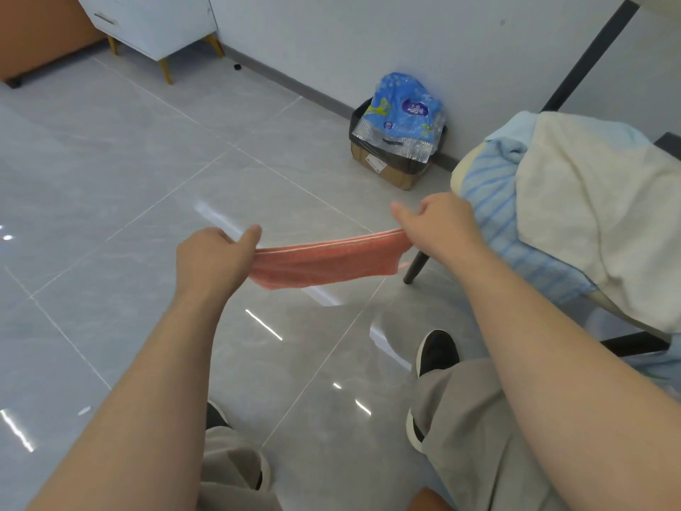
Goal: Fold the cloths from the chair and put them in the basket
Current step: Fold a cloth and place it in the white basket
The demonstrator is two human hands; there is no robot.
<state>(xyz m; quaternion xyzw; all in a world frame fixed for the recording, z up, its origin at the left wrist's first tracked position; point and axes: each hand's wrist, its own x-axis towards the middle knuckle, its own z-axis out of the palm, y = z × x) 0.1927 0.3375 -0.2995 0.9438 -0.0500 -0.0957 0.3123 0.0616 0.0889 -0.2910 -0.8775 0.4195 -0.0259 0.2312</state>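
A pink cloth (324, 261) hangs stretched between my two hands above the floor, doubled over along its top edge. My left hand (213, 256) pinches its left end and my right hand (438, 226) pinches its right end. On the chair (414, 269) at the right lie a cream towel (597, 215) and, under it, a blue striped cloth (493, 201). No basket shows in this view.
A cardboard box (387, 169) lined with a black bag holds a blue plastic pack (403, 112) by the wall. A white cabinet (154, 20) on gold legs stands at the far left. A dark pole (586, 57) leans behind the chair. My shoes (436, 352) stand on grey tiles.
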